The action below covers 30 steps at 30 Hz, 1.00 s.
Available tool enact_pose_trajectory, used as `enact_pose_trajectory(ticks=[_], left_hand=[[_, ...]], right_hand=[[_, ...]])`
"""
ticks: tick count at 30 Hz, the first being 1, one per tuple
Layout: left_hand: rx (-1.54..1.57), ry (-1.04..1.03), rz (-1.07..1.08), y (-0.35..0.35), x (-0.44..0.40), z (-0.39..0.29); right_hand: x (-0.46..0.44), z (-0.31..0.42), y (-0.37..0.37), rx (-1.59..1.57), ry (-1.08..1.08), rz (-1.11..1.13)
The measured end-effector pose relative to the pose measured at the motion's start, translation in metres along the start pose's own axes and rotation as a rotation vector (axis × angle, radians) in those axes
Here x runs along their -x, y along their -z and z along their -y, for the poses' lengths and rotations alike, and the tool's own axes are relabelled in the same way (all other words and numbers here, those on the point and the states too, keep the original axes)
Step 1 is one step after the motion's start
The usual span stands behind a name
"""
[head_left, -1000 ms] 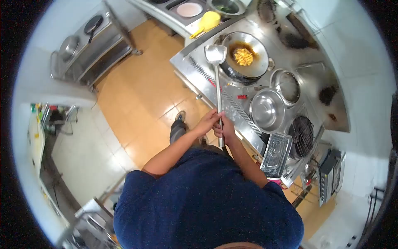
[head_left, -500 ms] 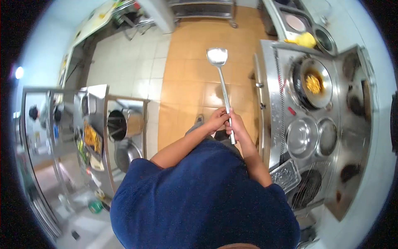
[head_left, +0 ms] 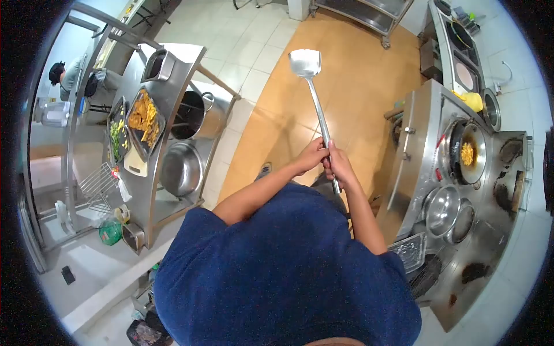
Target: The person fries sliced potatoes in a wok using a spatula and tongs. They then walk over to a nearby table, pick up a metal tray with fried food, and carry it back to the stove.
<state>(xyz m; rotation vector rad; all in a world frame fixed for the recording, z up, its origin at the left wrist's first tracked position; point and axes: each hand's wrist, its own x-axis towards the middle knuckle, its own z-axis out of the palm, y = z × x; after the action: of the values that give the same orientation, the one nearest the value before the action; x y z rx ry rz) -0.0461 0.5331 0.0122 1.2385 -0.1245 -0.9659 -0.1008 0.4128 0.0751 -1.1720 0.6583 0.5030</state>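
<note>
A long-handled metal wok spatula [head_left: 318,106] points away from my body over the floor, its wide blade at the far end. My left hand [head_left: 312,156] is closed around the handle's lower part. Right beside it, my right hand [head_left: 339,165] is also wrapped around the handle, whose end sticks out below my fingers. To the right on the stove, a wok [head_left: 480,151] holds a small heap of yellow-orange food [head_left: 468,154], apart from the spatula.
Steel bowls [head_left: 443,210] and a clear tray [head_left: 411,254] sit on the stove [head_left: 425,135]. On the left stands a steel table [head_left: 183,60] with a tray of fried food [head_left: 144,118], a tray of greens [head_left: 117,132] and a pot [head_left: 209,118] below. A person [head_left: 72,78] is beyond it.
My view has turned left, bringing more of the left table into sight and shifting the stove rightward. Both hands keep their hold on the wok spatula.
</note>
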Motion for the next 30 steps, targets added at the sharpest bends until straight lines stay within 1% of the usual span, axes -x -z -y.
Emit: enact_pose_trajectory(ticks=[2, 4, 7, 8, 11, 13, 15, 16, 18, 19, 22, 24, 25, 27, 28, 30], left_hand=[[-0.052, -0.079, -0.040, 0.035, 0.019, 0.003], [-0.151, -0.097, -0.062, 0.068, 0.047, 0.005], [-0.127, 0.109, -0.164, 0.099, 0.095, -0.015], [-0.143, 0.081, -0.224, 0.101, 0.109, -0.023], [-0.199, -0.025, -0.079, 0.141, 0.118, -0.006], [-0.243, -0.011, -0.014, 0.149, 0.135, -0.015], [-0.289, 0.008, 0.049, 0.154, 0.145, -0.025], [-0.261, 0.011, 0.060, 0.156, 0.150, -0.022], [-0.364, 0.009, 0.092, 0.161, 0.160, -0.020], [-0.413, 0.003, 0.107, 0.164, 0.164, -0.018], [-0.373, 0.000, 0.233, 0.180, 0.163, 0.005], [-0.332, 0.085, 0.298, 0.190, 0.174, 0.011], [-0.309, 0.137, 0.323, 0.195, 0.183, 0.015], [-0.287, 0.176, 0.386, 0.204, 0.202, 0.025], [-0.273, 0.190, 0.411, 0.209, 0.211, 0.028], [-0.376, 0.158, 0.460, 0.216, 0.224, 0.033]], right_hand=[[-0.009, -0.011, -0.042, -0.049, -0.008, -0.032], [-0.013, -0.025, -0.090, -0.117, 0.010, -0.081], [-0.024, -0.054, -0.156, -0.207, 0.096, -0.117], [-0.020, -0.061, -0.172, -0.233, 0.092, -0.138], [-0.018, -0.068, -0.207, -0.334, 0.142, -0.192], [-0.017, -0.084, -0.221, -0.391, 0.162, -0.211], [-0.012, -0.091, -0.235, -0.395, 0.184, -0.276], [-0.011, -0.098, -0.243, -0.402, 0.201, -0.299], [-0.011, -0.111, -0.253, -0.402, 0.224, -0.342], [-0.008, -0.115, -0.257, -0.381, 0.227, -0.384], [0.005, -0.131, -0.269, -0.277, 0.249, -0.510], [0.015, -0.146, -0.279, -0.166, 0.294, -0.589], [0.019, -0.155, -0.287, -0.210, 0.338, -0.610], [0.030, -0.174, -0.308, -0.292, 0.409, -0.640], [0.037, -0.182, -0.318, -0.394, 0.414, -0.624], [0.048, -0.193, -0.334, -0.505, 0.381, -0.603]])
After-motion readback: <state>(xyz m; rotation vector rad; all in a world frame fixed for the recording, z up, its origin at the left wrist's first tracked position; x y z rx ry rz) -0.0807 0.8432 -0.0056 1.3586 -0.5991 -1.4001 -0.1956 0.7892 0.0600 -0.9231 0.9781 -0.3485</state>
